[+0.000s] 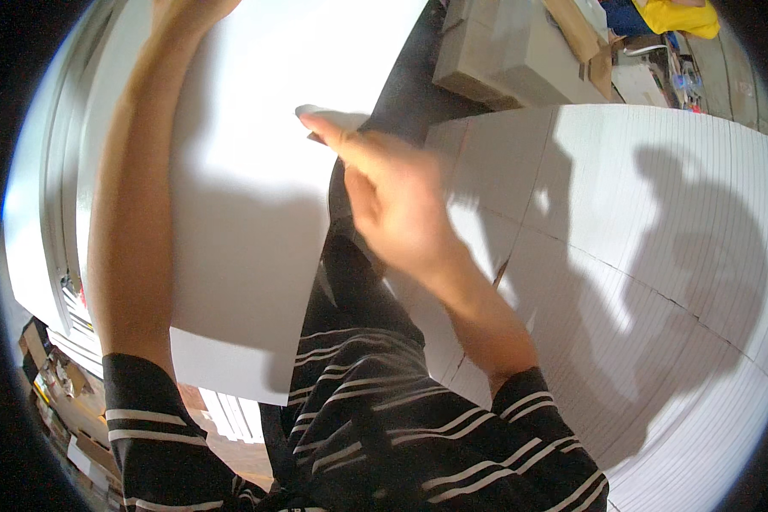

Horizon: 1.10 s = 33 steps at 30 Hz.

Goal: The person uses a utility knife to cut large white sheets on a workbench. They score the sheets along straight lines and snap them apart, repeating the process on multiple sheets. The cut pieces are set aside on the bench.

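Note:
A large white sheet (247,247) fills the left middle, its right edge slanting down toward my body. My right hand (397,192) is at that edge, slightly blurred, with its thumb over the sheet's face and the other fingers curled at the edge. A thin grey shape (333,113) beside the thumb could be shadow or a small flap; I cannot tell. Along the sheet's left side stretches my left arm, and only the base of my left hand (192,7) shows at the top edge. Its fingers are out of the picture.
On the right is a wide block of stacked white sheets (606,256), their edges showing as fine lines and my shadow across them. Behind it lie cardboard boxes (520,55). A person in yellow (678,17) is at the far right. Clutter (68,384) lies at lower left.

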Motion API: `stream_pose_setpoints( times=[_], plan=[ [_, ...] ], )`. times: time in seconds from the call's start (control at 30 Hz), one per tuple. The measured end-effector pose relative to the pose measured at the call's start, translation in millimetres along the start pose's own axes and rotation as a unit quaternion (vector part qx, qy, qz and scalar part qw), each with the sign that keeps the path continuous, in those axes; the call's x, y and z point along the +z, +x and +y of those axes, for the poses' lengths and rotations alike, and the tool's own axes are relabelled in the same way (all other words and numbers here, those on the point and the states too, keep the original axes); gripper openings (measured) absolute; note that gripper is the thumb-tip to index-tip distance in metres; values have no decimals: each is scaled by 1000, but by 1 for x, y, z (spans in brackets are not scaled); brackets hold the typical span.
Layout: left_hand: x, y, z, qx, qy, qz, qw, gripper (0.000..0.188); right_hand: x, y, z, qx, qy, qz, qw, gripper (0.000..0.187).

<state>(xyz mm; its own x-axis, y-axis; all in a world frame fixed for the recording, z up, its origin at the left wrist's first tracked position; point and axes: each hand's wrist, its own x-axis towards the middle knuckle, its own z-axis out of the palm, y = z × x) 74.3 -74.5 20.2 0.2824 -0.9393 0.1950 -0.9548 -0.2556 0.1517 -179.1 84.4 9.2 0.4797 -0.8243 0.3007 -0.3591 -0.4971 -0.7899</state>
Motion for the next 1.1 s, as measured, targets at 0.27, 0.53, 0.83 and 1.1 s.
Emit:
stream_pose_setpoints(
  times=[0.27,0.53,0.83,1.1],
  plan=[
    [-1,-1,-2,5,-9,11,1000,47,13,-5,-2,-1,-32,64,997,56],
    [0,-3,2,-10,-16,21,1000,45,-16,7,9,-79,64,-102,990,50],
    [-2,1,2,-14,-10,5,1000,46,-20,-48,-23,-83,-31,-273,958,52],
    [28,7,-30,33,-59,25,997,42,-35,-43,-18,244,232,-190,922,27]
  ],
)
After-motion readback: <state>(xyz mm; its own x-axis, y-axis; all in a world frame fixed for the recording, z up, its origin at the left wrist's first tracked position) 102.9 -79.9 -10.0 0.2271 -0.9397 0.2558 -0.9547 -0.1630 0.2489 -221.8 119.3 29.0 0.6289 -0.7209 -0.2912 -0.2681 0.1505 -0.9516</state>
